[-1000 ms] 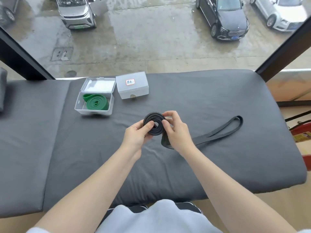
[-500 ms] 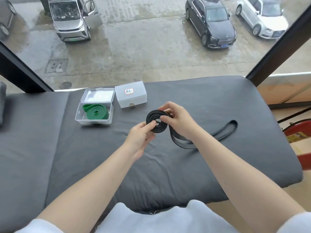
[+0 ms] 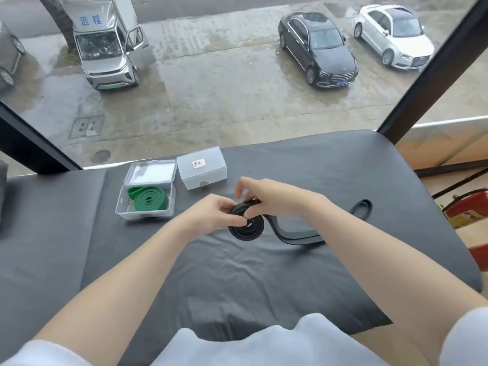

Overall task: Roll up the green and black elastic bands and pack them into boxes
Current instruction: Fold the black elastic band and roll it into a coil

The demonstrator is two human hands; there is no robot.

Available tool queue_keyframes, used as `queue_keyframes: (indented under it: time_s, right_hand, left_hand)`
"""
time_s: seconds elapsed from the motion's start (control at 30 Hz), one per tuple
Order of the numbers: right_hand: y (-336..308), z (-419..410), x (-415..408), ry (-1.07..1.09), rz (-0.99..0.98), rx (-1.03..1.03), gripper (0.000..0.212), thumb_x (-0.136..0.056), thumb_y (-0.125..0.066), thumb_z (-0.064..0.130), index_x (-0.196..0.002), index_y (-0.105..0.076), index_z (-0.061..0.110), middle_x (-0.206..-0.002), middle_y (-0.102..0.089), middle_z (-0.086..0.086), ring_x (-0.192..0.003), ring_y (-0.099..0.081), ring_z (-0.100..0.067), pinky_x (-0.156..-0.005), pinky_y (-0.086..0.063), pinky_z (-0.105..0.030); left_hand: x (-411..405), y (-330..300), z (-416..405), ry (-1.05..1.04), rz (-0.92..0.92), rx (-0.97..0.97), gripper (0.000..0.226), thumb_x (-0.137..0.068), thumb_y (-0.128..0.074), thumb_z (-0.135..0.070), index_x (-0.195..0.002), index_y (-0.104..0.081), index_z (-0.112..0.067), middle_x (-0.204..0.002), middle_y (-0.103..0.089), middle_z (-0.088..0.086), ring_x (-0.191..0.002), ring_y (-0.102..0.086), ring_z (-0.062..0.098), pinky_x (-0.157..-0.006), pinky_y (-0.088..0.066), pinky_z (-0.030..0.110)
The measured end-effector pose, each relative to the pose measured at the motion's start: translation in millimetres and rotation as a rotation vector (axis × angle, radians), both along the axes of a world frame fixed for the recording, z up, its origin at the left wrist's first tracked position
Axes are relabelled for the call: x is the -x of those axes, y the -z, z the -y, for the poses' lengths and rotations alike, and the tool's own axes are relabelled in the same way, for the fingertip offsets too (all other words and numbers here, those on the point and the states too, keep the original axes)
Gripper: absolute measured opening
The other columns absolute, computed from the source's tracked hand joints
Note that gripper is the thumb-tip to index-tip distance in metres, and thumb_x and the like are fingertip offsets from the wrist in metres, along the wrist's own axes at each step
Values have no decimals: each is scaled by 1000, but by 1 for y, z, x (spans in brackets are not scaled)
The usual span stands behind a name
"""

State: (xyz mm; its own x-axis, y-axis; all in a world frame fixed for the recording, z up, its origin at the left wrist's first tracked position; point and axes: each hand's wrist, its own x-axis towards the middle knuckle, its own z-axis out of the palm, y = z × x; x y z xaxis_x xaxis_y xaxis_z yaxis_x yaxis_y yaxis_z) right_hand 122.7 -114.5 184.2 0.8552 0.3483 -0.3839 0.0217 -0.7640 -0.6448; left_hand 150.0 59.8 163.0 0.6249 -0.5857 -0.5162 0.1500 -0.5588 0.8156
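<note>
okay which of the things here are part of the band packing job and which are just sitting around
Job: black band, half rolled in left hand and right hand; green band in open box; closed labelled box.

Lying about: red object at the right edge; cars outside.

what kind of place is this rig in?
Probably an upper-floor room beside a big window: a padded grey bench under a dark cloth sits against the glass, overlooking a wet car park with a parked black sedan. Clear plastic boxes suggest a makeshift packing station.
</note>
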Motion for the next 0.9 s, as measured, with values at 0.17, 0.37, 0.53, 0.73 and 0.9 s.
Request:
queue_keyframes:
  time_s: [0.17,0.37,0.53,0.73,0.9]
  right_hand:
    - [6,1,3,179,44,-123,34,-79,-71,24,-97,-43,24,-100,-61,1,-84,-55,-18,-71,-40,-23]
    - [18,-4,14,166,104,-178,32,-80,-71,14,-107,-54,23,-115,-48,5,-97,-61,-19,-87,-49,-30]
    - [17,-9,18,202,199,-186,31,-84,-68,17,-112,-57,20,-98,-64,2,-80,-61,-13,-81,-49,-29]
    - [16,-4,22,144,233,-99,45,-87,-64,16,-127,-55,36,-100,-51,1,-62,-45,8,-67,-34,-9]
    - [16,-9,33,431,92,-435,28,-86,-62,10,-96,-59,36,-89,-58,7,-65,-62,-11,-74,-49,-25]
  left_hand:
    - [0,0,-4,-106,-1,119,15,-79,-68,-2,-92,-71,-8,-84,-71,6,-78,-64,11,-71,-49,16]
    - [4,7,-18,-197,107,108,15,-72,-74,-12,-84,-75,-22,-87,-75,7,-78,-64,15,-90,-50,41]
    - [13,6,-23,-317,90,223,22,-78,-70,-6,-97,-73,-17,-92,-74,4,-82,-67,12,-84,-52,30]
    - [15,5,-35,-381,60,296,22,-79,-69,-3,-94,-72,-19,-91,-75,2,-82,-68,11,-85,-52,26]
    - [12,1,-43,-311,62,261,21,-79,-69,-4,-96,-72,-16,-91,-75,3,-85,-67,14,-86,-53,29]
